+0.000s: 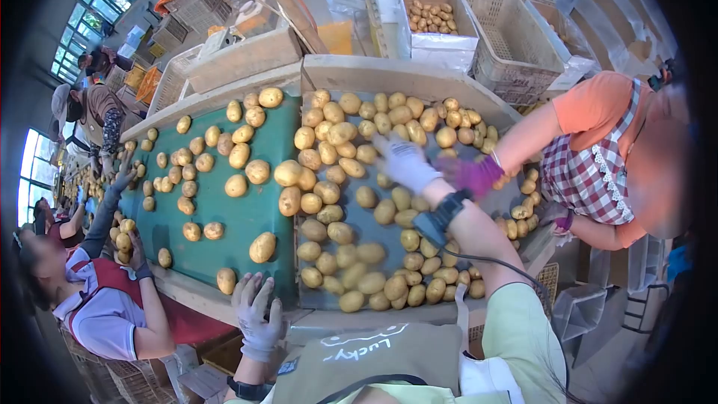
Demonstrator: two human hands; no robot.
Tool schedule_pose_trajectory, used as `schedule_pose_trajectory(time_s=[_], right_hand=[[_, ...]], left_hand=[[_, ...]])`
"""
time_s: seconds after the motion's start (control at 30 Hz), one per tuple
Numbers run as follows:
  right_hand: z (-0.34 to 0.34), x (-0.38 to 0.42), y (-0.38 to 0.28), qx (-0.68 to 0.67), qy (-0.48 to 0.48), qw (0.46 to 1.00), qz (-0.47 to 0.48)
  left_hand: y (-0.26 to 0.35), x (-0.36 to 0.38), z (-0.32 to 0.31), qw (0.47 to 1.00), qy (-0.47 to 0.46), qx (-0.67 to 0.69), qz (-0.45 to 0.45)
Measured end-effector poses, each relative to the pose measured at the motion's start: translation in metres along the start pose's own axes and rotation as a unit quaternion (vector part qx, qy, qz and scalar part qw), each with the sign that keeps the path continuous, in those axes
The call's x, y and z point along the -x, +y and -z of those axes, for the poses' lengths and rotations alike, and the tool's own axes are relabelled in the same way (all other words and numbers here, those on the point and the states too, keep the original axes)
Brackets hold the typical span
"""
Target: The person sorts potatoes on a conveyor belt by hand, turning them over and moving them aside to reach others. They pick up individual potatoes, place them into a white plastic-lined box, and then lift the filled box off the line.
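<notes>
From my remote view, loose potatoes (262, 247) dot the green belt (247, 273) and crowd the grey surface (381, 237) to its right. My left hand (259, 318) is at the belt's near edge, fingers slightly apart. Right of the belt, my right hand (406, 163) reaches over the potatoes, fingers apart but blurred, near a co-worker's purple glove (479, 175); I can't tell whether it touches any.

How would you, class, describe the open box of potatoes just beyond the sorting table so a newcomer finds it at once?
Find the sorting table, then its grey section, right of the green belt. Just beyond that section's far edge stands an open box with a shiny white lower side. Potatoes lie inside it, while none show in the large plastic crate on its right.
</notes>
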State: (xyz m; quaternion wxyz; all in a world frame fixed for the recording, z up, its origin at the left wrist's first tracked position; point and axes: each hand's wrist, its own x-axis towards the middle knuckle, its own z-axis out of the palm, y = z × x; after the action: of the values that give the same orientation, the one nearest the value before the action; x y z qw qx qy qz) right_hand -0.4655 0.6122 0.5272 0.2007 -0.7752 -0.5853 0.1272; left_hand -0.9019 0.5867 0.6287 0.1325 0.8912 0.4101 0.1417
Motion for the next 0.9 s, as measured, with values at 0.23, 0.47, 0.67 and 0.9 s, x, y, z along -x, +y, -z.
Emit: schedule_pose_trajectory(time_s=[0.23,0.47,0.67,0.9], right_hand=[[0.024,0.009,-0.004,-0.167,-0.079,0.983,-0.008],[0.17,-0.069,-0.097,-0.254,0.49,0.769,0.322],[0.041,-0.078,-0.055,-0.023,0.231,0.969,0.086],[-0.008,0.178,-0.068,-0.046,-0.087,0.975,0.201]], left_hand=[[0.0,0.005,0.018,1.0,0.017,-0.006,0.003],[-0.016,0.008,0.025,1.0,0.007,-0.006,0.011],[-0.035,0.007,0.03,0.999,0.032,-0.004,0.007],[-0.029,-0.061,0.059,0.981,-0.134,-0.087,-0.114]])
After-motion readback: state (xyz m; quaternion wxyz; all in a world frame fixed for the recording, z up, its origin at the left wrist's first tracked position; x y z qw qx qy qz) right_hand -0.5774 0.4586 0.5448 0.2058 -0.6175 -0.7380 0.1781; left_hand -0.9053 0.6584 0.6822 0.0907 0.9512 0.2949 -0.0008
